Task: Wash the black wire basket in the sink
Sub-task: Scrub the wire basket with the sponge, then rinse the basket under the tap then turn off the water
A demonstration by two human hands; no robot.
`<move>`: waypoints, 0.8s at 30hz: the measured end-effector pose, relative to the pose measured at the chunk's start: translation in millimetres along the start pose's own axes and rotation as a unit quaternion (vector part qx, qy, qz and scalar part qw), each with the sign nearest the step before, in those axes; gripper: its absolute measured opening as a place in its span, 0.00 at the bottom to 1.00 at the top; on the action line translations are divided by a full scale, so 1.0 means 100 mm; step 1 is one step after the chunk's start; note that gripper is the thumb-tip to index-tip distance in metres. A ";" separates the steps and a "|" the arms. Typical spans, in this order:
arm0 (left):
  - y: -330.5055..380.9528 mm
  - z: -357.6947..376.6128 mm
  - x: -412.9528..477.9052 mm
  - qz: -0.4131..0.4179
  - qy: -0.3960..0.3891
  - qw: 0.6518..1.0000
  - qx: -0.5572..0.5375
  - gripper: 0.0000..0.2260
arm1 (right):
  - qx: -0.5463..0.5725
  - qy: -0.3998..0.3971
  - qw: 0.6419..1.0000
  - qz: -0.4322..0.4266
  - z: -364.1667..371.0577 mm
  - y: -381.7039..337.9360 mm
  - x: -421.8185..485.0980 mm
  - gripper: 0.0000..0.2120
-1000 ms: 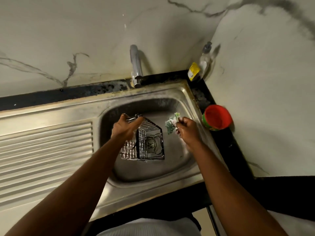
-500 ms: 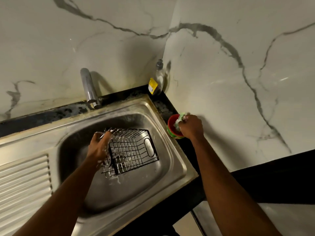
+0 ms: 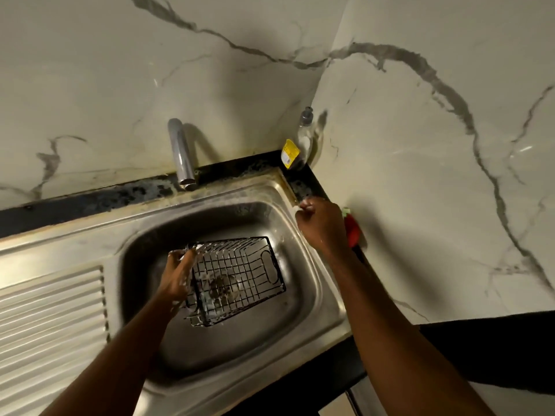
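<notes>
The black wire basket (image 3: pixel 240 271) lies tilted in the steel sink (image 3: pixel 332 307), over the drain, with soap foam on its wires. My left hand (image 3: pixel 177 277) grips its left rim, foam on the fingers. My right hand (image 3: pixel 321 226) hovers over the sink's right rim with its fingers curled and foamy; I see nothing in it. Just behind that hand stands a red tub (image 3: pixel 353 232), and a green scrap of the scrubber (image 3: pixel 346 210) shows at the tub's top.
A chrome tap (image 3: pixel 180 154) stands behind the basin, not running. A dish soap bottle (image 3: pixel 300 142) sits in the back corner on the black counter. The ribbed drainboard (image 3: pixel 51 310) lies to the left. Marble walls close the back and right.
My right hand carried the green scrubber to the red tub, let it go, and drew back toward the sink. My left hand laid the basket flatter in the basin.
</notes>
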State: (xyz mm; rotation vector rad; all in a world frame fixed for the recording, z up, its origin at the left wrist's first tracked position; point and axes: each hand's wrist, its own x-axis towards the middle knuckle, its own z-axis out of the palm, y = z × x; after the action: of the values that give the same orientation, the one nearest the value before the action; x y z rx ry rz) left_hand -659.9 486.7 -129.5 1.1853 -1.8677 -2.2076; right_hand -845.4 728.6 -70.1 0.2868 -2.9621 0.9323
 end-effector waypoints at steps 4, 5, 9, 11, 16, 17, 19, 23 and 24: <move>-0.16 -0.17 0.01 -0.029 0.035 0.998 -0.034 0.07 | 0.083 -0.116 0.986 -0.086 0.42 -0.36 -0.04 0.04; -0.20 -0.22 0.03 -0.039 0.047 0.997 -0.046 0.07 | 0.106 -0.140 0.980 -0.091 0.54 -0.46 -0.04 0.05; -0.50 -0.36 0.28 -0.115 0.054 0.986 -0.111 0.16 | 0.209 -0.214 0.952 -0.062 0.96 -0.80 0.00 0.06; -1.10 -0.54 0.73 -0.159 0.060 0.978 -0.123 0.30 | 0.248 -0.233 0.940 -0.031 1.15 -0.97 0.07 0.06; -0.87 -0.55 0.77 -0.221 0.109 0.960 -0.132 0.26 | 0.301 -0.225 0.925 0.062 1.44 -1.31 0.24 0.08; -0.76 -0.52 0.74 -0.230 0.118 0.957 -0.129 0.21 | 0.307 -0.223 0.922 0.083 1.49 -1.35 0.28 0.09; -0.71 -0.51 0.76 -0.251 0.129 0.953 -0.109 0.17 | 0.318 -0.234 0.908 0.140 1.59 -1.42 0.36 0.12; -0.74 -0.55 0.82 -0.256 0.168 0.950 -0.067 0.16 | 0.352 -0.318 0.856 0.204 1.69 -1.53 0.41 0.24; -0.75 -0.56 0.84 -0.251 0.170 0.951 -0.054 0.15 | 0.361 -0.338 0.844 0.208 1.69 -1.55 0.39 0.26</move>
State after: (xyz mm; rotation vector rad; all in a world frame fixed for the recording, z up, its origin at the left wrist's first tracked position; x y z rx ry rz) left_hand -655.8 422.3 -237.1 2.0423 -1.4069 -2.0782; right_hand -850.4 501.1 -117.8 -0.0648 -3.1198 2.4683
